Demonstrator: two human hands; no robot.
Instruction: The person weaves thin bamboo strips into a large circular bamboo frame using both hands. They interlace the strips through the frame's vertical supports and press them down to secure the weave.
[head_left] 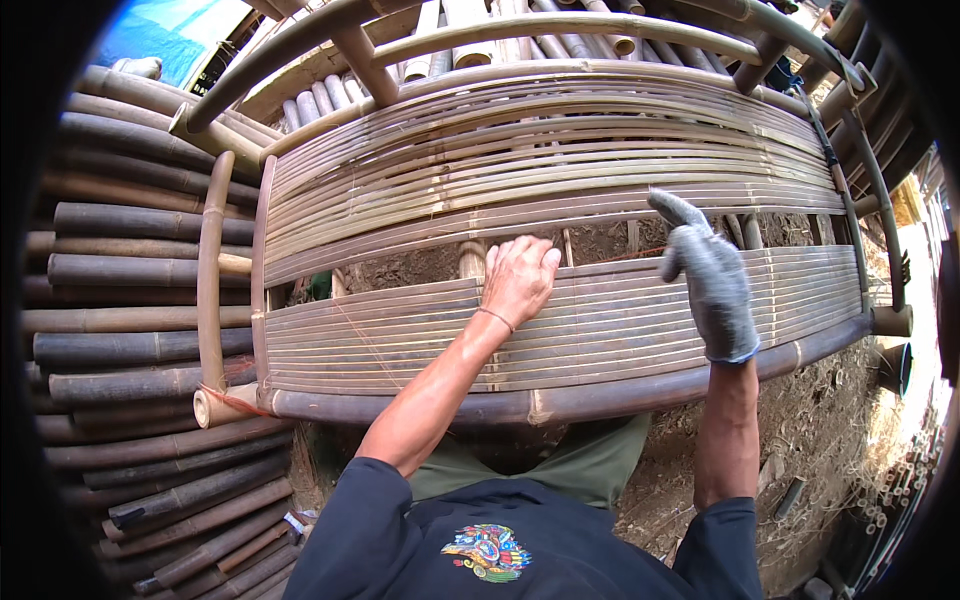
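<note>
Faces a slatted bamboo seat [440, 407] directly ahead, with bamboo poles [150, 270] stacked to its left. Shows rear slats [350, 190] and, across a gap, front slats [600, 330]. Holds grey-gloved right hand [710, 285] over the front slats, thumb and forefinger wide apart. Curls bare left hand [520, 275] at their rear edge; cannot tell whether gripping.

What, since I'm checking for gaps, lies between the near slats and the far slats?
In the head view, an open gap showing soil and bamboo crosspieces, partly covered by the left hand.
</note>
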